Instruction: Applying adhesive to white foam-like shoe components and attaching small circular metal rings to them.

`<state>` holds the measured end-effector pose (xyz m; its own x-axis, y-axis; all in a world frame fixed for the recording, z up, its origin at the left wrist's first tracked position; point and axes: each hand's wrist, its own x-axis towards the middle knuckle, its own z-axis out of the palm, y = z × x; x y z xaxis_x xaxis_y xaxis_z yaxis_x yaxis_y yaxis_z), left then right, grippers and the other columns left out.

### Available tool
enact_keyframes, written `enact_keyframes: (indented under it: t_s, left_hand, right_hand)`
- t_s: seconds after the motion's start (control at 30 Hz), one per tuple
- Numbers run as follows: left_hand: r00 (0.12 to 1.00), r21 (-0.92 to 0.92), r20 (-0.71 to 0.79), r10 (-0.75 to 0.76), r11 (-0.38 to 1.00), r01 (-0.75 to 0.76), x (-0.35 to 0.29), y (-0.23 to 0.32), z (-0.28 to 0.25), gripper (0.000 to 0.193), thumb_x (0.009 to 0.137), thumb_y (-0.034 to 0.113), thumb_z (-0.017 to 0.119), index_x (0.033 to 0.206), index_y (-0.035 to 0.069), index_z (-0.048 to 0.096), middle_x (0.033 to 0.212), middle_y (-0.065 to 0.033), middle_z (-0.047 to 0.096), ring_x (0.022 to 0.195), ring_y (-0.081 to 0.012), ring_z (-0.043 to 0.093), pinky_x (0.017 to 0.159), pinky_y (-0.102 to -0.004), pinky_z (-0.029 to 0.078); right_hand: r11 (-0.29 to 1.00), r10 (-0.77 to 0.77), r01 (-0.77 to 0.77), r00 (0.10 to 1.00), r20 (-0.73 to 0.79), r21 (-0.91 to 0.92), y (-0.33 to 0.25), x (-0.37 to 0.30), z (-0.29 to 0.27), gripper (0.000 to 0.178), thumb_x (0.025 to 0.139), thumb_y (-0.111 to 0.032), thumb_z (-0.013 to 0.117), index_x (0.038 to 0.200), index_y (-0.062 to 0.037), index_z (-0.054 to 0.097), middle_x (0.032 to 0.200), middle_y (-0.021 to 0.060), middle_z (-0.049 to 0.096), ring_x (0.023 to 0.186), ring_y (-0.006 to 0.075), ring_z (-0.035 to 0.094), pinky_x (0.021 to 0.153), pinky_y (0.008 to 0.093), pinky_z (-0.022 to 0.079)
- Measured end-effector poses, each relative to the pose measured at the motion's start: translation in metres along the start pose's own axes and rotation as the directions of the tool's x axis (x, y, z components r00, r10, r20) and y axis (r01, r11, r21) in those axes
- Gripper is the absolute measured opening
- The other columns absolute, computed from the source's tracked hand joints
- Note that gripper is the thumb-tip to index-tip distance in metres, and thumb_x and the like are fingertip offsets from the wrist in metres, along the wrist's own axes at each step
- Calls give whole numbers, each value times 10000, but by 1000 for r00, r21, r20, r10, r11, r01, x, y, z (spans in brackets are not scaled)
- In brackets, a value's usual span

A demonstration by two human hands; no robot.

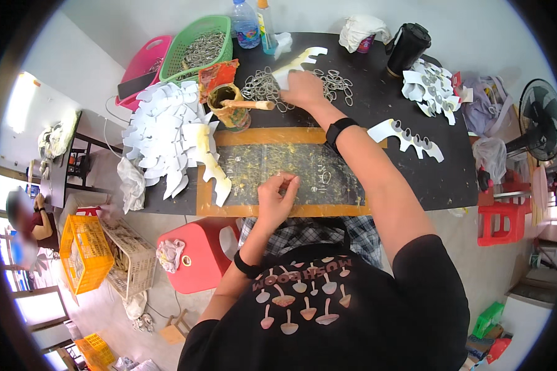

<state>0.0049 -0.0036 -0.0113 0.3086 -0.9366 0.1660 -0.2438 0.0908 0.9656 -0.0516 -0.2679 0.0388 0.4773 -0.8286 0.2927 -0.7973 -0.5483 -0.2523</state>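
At the far side of the table, my right hand [303, 91] is closed on the lower end of a white notched paper strip [302, 60] with a yellowish coating; its fingertips are partly hidden. Around that strip lie piles of metal rings [261, 85]. My left hand [277, 196] hovers at the front of a stained work board [272, 159], fingers curled in and thumb against them, with nothing showing in it. Another coated notched strip [210, 164] lies on the board's left side. To the right is a notched strip with rings attached [408, 137].
Left of the board are a large heap of white cut pieces [164, 133] and a glue-smeared pot [230, 111] with a brush [254, 104] across it. Behind stand a green basket [198, 46] of rings, bottles [246, 28] and a black flask [408, 46]. Ringed strips [430, 86] pile at right.
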Motion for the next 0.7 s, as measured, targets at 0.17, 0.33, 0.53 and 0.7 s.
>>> enact_keyframes:
  t_s: [0.17,0.33,0.53,0.7]
  left_hand:
    - [997,-232,-71,-42,972,25,5,16,0,261,969,184,571,1025,-64,629,869,-56,658,768,-90,599,692,-240,487]
    - [970,-542,-81,-229,827,150,48,49,5,379,1001,282,502,1090,-72,599,967,-95,652,826,-148,637,762,-290,520]
    - [951,-555,-89,-298,807,201,49,21,-12,215,894,76,640,1071,-42,606,837,-53,668,631,-88,619,553,-209,490]
    - [937,-288,14,-349,896,338,26,16,-54,303,881,50,638,1153,-68,575,860,-80,669,614,-95,615,511,-208,474]
  right_hand:
    - [999,-13,18,985,-173,30,-7,-14,-25,284,731,-278,598,751,-14,702,733,183,668,684,352,665,638,438,536]
    - [974,-180,197,972,-152,109,-36,-88,-65,215,783,-234,599,789,-25,652,759,149,637,712,331,640,627,441,522]
    - [691,-269,77,951,156,719,-42,-173,-91,141,813,-162,629,850,-28,653,731,121,598,668,332,626,609,412,501]
    - [855,-215,93,959,186,510,7,-212,-79,130,805,-86,643,914,-19,623,896,110,577,815,322,612,707,395,493]
